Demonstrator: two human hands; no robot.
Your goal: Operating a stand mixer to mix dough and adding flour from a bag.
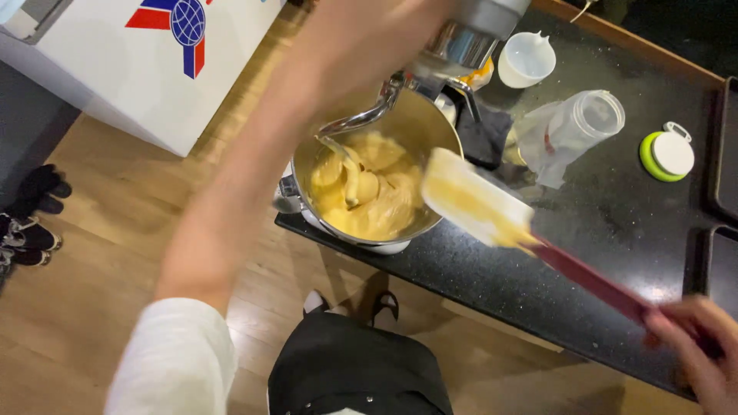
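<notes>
The right hand (703, 350) clenched the batter-smeared spatula (480, 204) over the bench (615, 215); drips could fall. Left grip was hidden behind the mixer (469, 31).

Yellow batter (369, 200); silver bowl (419, 123); spatula (538, 246) cream-bladed, red-handled; black speckled counter (615, 215); green-white lid (666, 154).

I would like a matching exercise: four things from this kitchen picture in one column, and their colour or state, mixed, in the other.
Things:
1. spatula
2. mixer bowl
3. round lid
4. small cup

Descriptions:
A. white, empty, near the counter's far edge
B. red handle in the right hand
C. holds yellow batter
D. green rim, flat on the counter

Pairs: 1-B, 2-C, 3-D, 4-A
</notes>
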